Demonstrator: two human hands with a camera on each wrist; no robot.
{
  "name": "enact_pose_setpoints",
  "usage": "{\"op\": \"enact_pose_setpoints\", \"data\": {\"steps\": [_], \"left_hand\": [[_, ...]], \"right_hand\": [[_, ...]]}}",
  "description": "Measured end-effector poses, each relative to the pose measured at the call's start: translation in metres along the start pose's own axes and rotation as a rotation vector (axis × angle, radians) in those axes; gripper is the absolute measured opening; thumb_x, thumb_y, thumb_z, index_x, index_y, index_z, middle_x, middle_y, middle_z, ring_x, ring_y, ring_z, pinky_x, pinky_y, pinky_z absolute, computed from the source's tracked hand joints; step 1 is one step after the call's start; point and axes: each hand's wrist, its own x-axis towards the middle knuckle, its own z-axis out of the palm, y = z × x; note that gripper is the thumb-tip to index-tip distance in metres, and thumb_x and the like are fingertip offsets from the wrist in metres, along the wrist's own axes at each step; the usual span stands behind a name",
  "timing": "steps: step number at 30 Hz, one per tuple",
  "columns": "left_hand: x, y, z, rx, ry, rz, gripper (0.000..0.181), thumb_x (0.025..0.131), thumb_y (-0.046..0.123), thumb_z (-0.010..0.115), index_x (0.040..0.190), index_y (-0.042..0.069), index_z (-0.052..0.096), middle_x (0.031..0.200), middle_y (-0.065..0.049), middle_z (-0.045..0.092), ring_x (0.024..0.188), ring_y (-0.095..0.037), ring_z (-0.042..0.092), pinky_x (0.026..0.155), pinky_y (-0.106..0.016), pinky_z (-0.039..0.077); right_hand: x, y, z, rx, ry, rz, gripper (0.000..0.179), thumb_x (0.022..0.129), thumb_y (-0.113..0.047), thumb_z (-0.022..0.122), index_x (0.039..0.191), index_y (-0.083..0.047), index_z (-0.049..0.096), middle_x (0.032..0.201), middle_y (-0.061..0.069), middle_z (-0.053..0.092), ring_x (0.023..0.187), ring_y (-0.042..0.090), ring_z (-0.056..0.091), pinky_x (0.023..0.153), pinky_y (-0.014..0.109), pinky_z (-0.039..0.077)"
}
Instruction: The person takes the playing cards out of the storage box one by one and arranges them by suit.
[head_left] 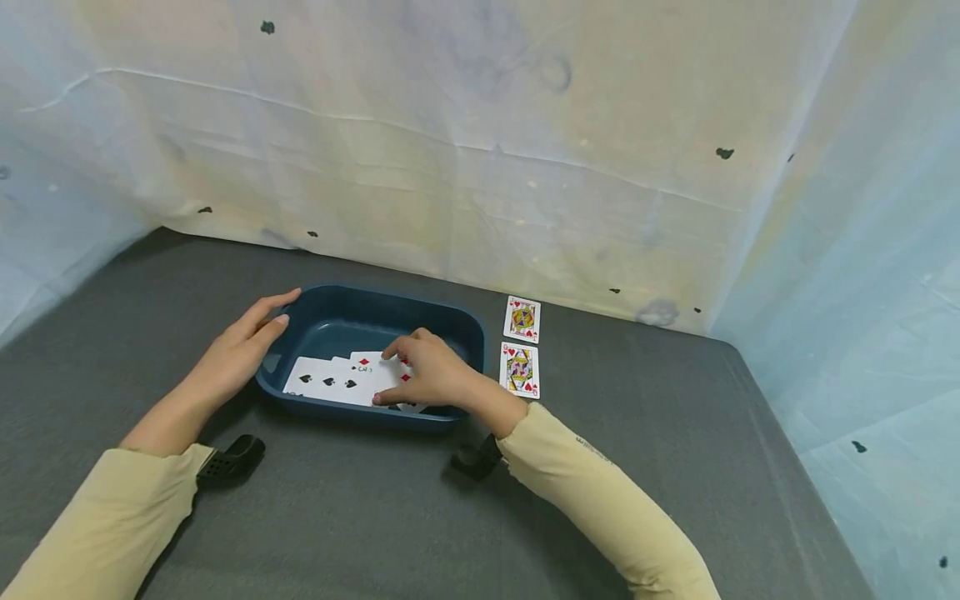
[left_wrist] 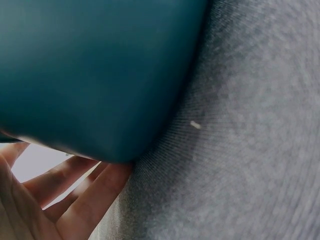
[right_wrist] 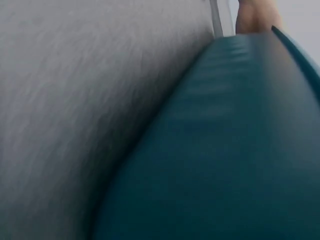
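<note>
A dark blue rectangular tray (head_left: 360, 421) with rounded corners stands on the grey cloth. My left hand (head_left: 238, 350) holds its left end, the thumb over the rim. In the left wrist view, straight fingers (left_wrist: 95, 197) lie against the tray's outer wall. Several playing cards (head_left: 318, 379) lie face up and overlapping inside, with spades and red diamonds showing. Over these cards reaches my right hand (head_left: 435, 371), thumb and fingertips set apart on them. I cannot tell whether it pinches a card. The right wrist view shows mainly the tray's outer side (right_wrist: 210, 150).
Two face-up court cards lie just right of the tray: an upper card (head_left: 522, 319) and a queen of hearts (head_left: 520, 370) below it. A pale hanging sheet (head_left: 450, 183) closes off the back and sides of the grey table (head_left: 360, 517).
</note>
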Motion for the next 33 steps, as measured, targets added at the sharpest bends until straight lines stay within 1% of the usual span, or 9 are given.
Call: {"op": "enact_pose_setpoints", "data": {"steps": [7,9,12,15,20,24,27,30,33], "left_hand": [[0.004,0.000,0.005,-0.011,-0.020,0.013,0.055,0.105,0.043,0.025,0.155,0.024,0.013,0.157,-0.026,0.012,0.137,-0.055,0.019,0.100,-0.075,0.020],[0.006,0.001,0.007,-0.011,-0.022,0.022,0.055,0.105,0.043,0.025,0.155,0.025,0.013,0.156,-0.027,0.014,0.137,-0.054,0.021,0.100,-0.074,0.021],[0.008,0.002,0.009,-0.018,-0.025,0.031,0.056,0.104,0.045,0.025,0.155,0.026,0.013,0.156,-0.028,0.016,0.136,-0.054,0.023,0.099,-0.073,0.023],[0.009,0.002,0.010,-0.027,-0.028,0.044,0.056,0.104,0.045,0.025,0.155,0.025,0.014,0.156,-0.028,0.016,0.137,-0.054,0.023,0.099,-0.074,0.023],[0.010,0.000,0.010,-0.029,-0.023,0.050,0.055,0.105,0.044,0.026,0.155,0.026,0.014,0.157,-0.025,0.014,0.137,-0.054,0.021,0.100,-0.074,0.021],[0.009,0.000,0.009,-0.023,-0.015,0.041,0.055,0.104,0.044,0.026,0.155,0.025,0.014,0.158,-0.024,0.013,0.137,-0.054,0.020,0.100,-0.074,0.020],[0.009,-0.001,0.007,-0.026,-0.014,0.041,0.056,0.104,0.045,0.026,0.155,0.025,0.014,0.158,-0.024,0.012,0.138,-0.055,0.019,0.100,-0.074,0.019],[0.009,-0.002,0.006,-0.025,-0.017,0.038,0.056,0.104,0.046,0.025,0.155,0.025,0.014,0.158,-0.024,0.012,0.138,-0.055,0.019,0.100,-0.075,0.019],[0.009,-0.002,0.005,-0.027,-0.023,0.036,0.057,0.104,0.046,0.025,0.155,0.026,0.013,0.158,-0.024,0.012,0.138,-0.055,0.018,0.099,-0.075,0.019]], "right_hand": [[0.010,-0.019,0.011,-0.151,-0.042,0.044,0.053,0.079,-0.032,0.079,0.126,-0.014,0.061,0.117,0.005,0.058,0.103,0.016,0.051,0.087,0.024,0.044],[0.011,-0.020,0.011,-0.150,-0.047,0.084,0.049,0.079,-0.030,0.080,0.121,-0.013,0.062,0.110,0.004,0.059,0.096,0.015,0.051,0.082,0.023,0.043],[0.011,-0.017,0.010,-0.069,-0.041,0.161,0.043,0.077,-0.029,0.082,0.110,-0.010,0.062,0.094,0.001,0.060,0.081,0.012,0.050,0.069,0.021,0.042],[0.009,-0.010,0.006,0.060,0.001,0.202,0.029,0.081,-0.025,0.078,0.096,-0.007,0.062,0.080,0.000,0.056,0.068,0.011,0.047,0.058,0.021,0.037],[0.001,0.004,-0.003,0.229,0.137,0.144,0.015,0.090,-0.020,0.068,0.090,-0.005,0.063,0.074,0.002,0.059,0.061,0.010,0.049,0.054,0.019,0.037],[-0.003,0.012,-0.009,0.324,0.204,0.117,0.018,0.094,-0.021,0.063,0.095,-0.003,0.063,0.082,0.009,0.067,0.064,0.016,0.064,0.056,0.018,0.044],[-0.006,0.015,-0.014,0.419,0.247,0.119,0.018,0.094,-0.019,0.063,0.096,-0.001,0.062,0.085,0.013,0.068,0.066,0.024,0.070,0.058,0.023,0.053],[-0.008,0.018,-0.017,0.481,0.282,0.124,0.020,0.091,-0.021,0.067,0.091,-0.002,0.061,0.078,0.010,0.067,0.060,0.025,0.069,0.056,0.028,0.055],[-0.011,0.022,-0.020,0.485,0.304,0.148,0.027,0.087,-0.028,0.072,0.083,-0.005,0.058,0.066,0.004,0.062,0.051,0.022,0.065,0.051,0.028,0.051]]}}
